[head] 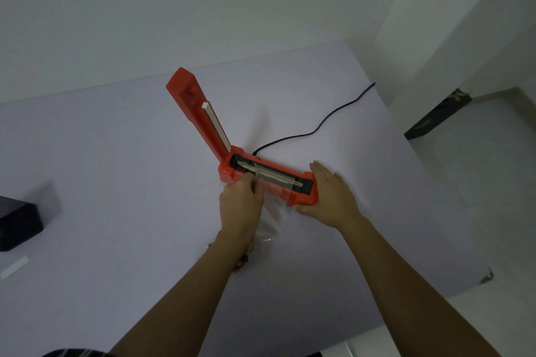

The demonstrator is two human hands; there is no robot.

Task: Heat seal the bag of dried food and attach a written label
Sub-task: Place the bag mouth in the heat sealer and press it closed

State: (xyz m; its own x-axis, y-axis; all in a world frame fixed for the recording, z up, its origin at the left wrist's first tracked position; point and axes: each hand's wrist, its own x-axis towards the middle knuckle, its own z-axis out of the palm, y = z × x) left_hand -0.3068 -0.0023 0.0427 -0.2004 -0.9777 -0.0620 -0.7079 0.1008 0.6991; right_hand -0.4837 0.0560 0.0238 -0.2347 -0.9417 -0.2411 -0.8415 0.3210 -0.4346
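At the centre of the frame an orange heat sealer (pixel 227 176) sits on the table (pixel 116 182), its lid (pixel 194 107) raised toward the upper left. The left hand (pixel 240 206) has its fingers curled, pinching the top edge of the clear bag (pixel 274 211) where it lies over the sealing strip (pixel 278 177). The bag trails down toward the lower centre, with brown dried food (pixel 246 259) showing beside the left wrist. The right hand (pixel 330 197) rests with straight fingers on the sealer's right end, thumb against its front. A white label strip (pixel 14 267) lies at the far left.
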